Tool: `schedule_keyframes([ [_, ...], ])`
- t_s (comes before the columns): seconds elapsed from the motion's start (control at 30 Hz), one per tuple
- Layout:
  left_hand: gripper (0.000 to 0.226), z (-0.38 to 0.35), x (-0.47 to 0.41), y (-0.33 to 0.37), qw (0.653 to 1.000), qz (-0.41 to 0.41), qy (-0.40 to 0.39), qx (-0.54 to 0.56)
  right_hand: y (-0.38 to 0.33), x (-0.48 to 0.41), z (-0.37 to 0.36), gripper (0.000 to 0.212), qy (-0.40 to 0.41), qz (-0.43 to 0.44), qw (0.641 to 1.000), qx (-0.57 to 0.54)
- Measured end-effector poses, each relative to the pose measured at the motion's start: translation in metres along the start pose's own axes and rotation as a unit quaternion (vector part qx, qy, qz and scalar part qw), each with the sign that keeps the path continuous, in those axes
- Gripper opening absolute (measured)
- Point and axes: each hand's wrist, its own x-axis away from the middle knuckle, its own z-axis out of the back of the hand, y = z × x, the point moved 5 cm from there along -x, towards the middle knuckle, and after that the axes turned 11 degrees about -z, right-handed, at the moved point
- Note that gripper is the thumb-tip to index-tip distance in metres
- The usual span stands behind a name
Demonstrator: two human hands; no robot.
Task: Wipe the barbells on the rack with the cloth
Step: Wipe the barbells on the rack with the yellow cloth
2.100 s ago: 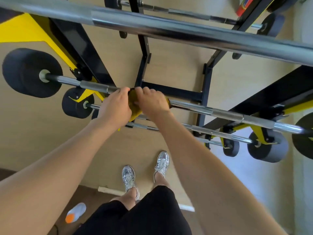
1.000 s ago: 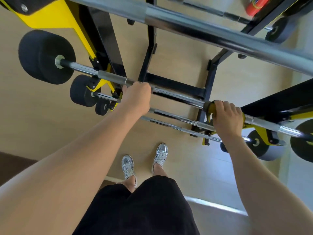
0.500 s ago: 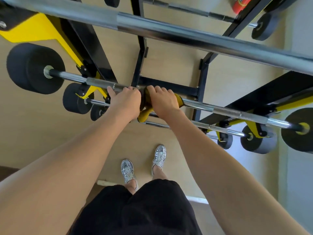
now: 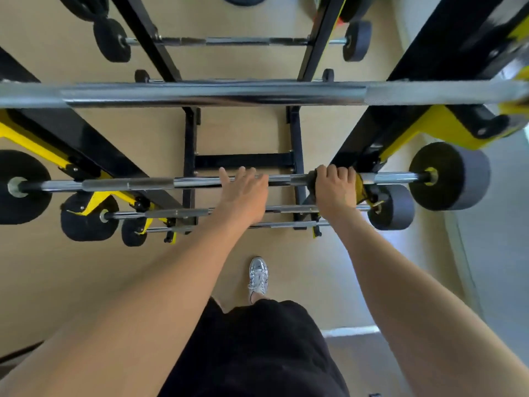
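Step in hand: wiping shaft of barbell on rack. Right hand clenched round shaft, grasping yellow cloth. Cloth edge shows just right of that hand, near rubber end weight. Left hand released, fingers laid loosely over same shaft, left of right hand, judged steadying. Next move, by judgement: slide cloth along shaft toward left hand, grip kept firm. Lower barbells beneath hands: wiped or not, cannot tell.
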Motion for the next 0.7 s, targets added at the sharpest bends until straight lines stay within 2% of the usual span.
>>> schedule_keyframes([
  [0.1, 0.081, -0.004, -0.004, 0.021, 0.999, -0.044, -0.008, -0.019, -0.021, 0.004, 0.002, 0.059, -0.018, -0.020, 0.999, -0.022],
  [0.17, 0.086, -0.004, -0.007, 0.024, 0.996, -0.050, -0.024, -0.065, -0.042, 0.007, 0.005, 0.059, -0.025, 0.019, 0.999, -0.032],
  [0.27, 0.067, 0.001, -0.014, 0.023, 0.994, -0.063, -0.027, -0.081, -0.061, 0.011, 0.007, 0.060, -0.013, 0.083, 0.994, -0.075],
  [0.37, 0.044, 0.010, -0.018, 0.023, 0.994, -0.079, -0.027, -0.067, -0.028, 0.008, 0.008, 0.068, -0.006, 0.127, 0.987, -0.102],
  [0.43, 0.034, 0.014, -0.020, 0.022, 0.993, -0.086, -0.040, -0.071, 0.021, 0.000, 0.007, 0.068, -0.002, 0.096, 0.991, -0.089],
  [0.53, 0.038, 0.014, -0.022, 0.020, 0.989, -0.094, -0.071, -0.090, 0.072, -0.009, 0.005, 0.060, -0.016, 0.033, 0.996, -0.086],
  [0.63, 0.047, 0.017, -0.022, 0.022, 0.987, -0.102, -0.085, -0.093, 0.052, -0.010, 0.006, 0.044, -0.020, -0.013, 0.998, -0.065],
  [0.7, 0.046, 0.020, -0.022, 0.026, 0.985, -0.111, -0.098, -0.092, 0.022, -0.004, 0.005, 0.044, -0.014, -0.027, 0.997, -0.067],
])
